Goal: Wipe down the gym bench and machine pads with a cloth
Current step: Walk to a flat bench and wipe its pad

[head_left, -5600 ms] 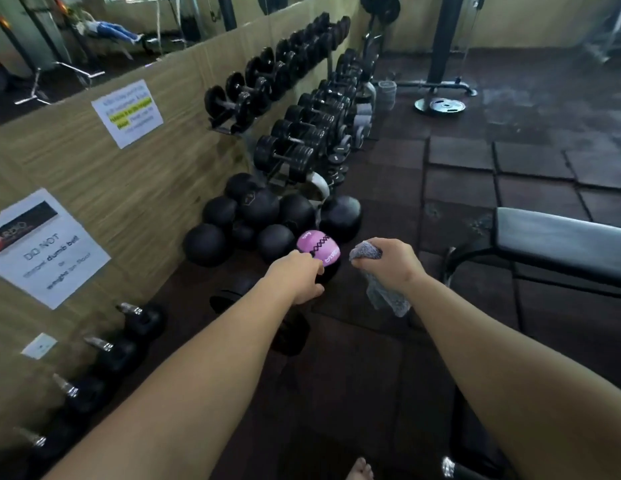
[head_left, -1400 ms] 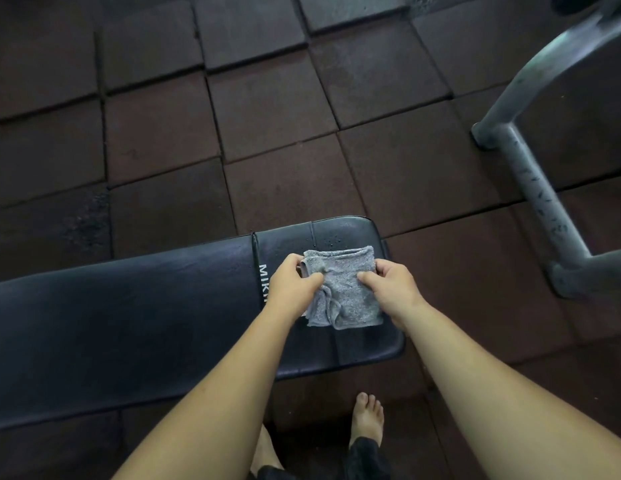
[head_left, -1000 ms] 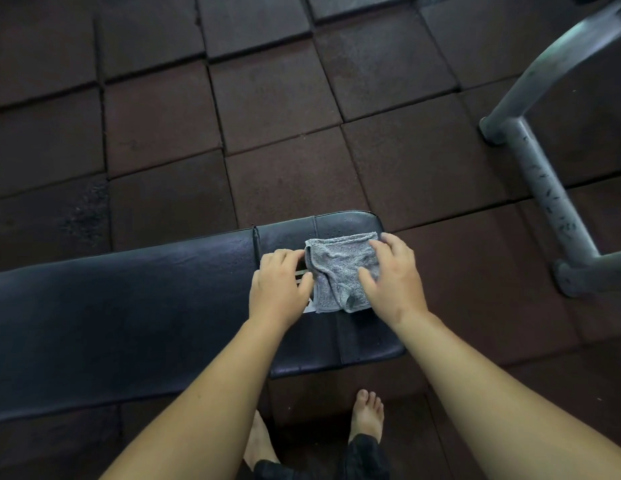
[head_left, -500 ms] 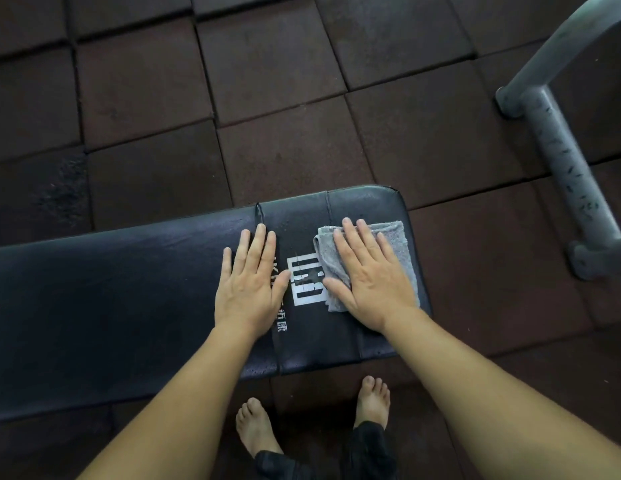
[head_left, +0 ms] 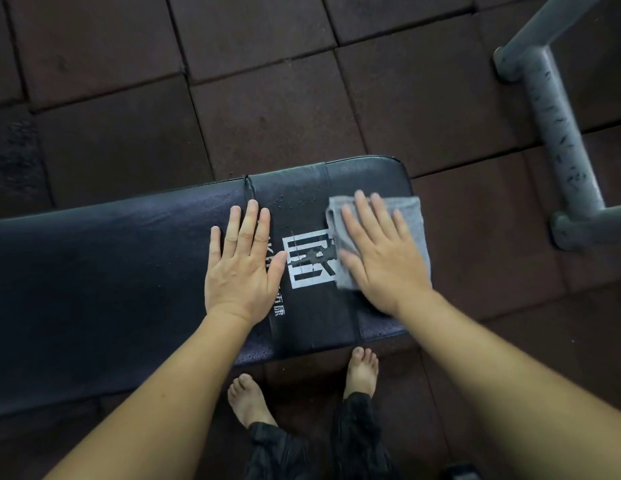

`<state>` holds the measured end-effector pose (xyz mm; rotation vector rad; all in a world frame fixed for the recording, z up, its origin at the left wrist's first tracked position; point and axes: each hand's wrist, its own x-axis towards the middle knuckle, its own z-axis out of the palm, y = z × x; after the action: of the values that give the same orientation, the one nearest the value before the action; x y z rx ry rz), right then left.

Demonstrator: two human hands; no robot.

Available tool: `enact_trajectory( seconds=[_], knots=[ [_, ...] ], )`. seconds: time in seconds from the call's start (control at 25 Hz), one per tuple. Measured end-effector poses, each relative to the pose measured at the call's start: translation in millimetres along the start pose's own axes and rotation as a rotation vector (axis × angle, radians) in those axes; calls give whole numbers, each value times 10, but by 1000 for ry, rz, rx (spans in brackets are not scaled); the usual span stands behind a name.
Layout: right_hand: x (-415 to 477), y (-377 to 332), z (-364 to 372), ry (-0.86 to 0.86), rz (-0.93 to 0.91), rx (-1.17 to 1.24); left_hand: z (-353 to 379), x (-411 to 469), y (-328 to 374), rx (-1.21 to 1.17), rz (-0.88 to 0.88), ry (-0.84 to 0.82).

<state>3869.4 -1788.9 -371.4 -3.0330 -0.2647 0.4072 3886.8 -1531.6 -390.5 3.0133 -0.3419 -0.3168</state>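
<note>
I observe a black padded gym bench (head_left: 111, 289) running left to right across the head view, with its right end in front of the person.

Left hand (head_left: 241, 268): flat, palm down on the bare pad, just left of a white printed logo (head_left: 309, 261). The fingers are straight and close together and the thumb is angled out towards the logo. It holds nothing. It lies over a seam in the upholstery and covers part of a line of white lettering.

Right hand (head_left: 382, 258): flat, palm down on a grey cloth (head_left: 411, 216), with the fingers straight and slightly spread. It presses the cloth onto the pad without curling round it. This hand is slightly blurred.

Cloth: folded, lying on the right end of the pad, just right of the logo and touching its edge. Its right edge sits at the end of the pad; I cannot tell whether it overhangs.

Small droplets (head_left: 295, 202) show on the pad above the logo, between the two hands.

Two bare feet, left (head_left: 248, 400) and right (head_left: 361, 368), stand on the floor at the near side of the bench, with dark trouser legs (head_left: 285, 452) above them.

The floor (head_left: 267, 109) is dark reddish-brown square tile. A scuffed grey metal tube frame (head_left: 558, 133) stands on it to the right, apart from the bench.
</note>
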Motion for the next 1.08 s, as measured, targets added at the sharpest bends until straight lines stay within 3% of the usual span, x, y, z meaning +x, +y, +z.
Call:
enact_trajectory(
  seconds=[0.08,0.32,0.56,0.64,0.84,0.96,1.08],
  knots=[
    [-280,45,48,-28,-32,-4,-2,4,-7,17,-2,4],
    [964,230,-258,-13,7,36,31,6,-21,30,5,24],
    [-768,-11,150,-20,-77,2,25,-9,-7,23,4,27],
    [-701,55,162,-34,-95,3,31,-4,-10,20,-1,32],
    [656,231,-209,6,37,53,27,8,-3,33,-3,21],
    [353,124,-74,32,86,84,15,1,-1,46,-9,8],
    [-450,-160,137,-3,11,64,-32,18,-12,9,-4,-27]
  ],
)
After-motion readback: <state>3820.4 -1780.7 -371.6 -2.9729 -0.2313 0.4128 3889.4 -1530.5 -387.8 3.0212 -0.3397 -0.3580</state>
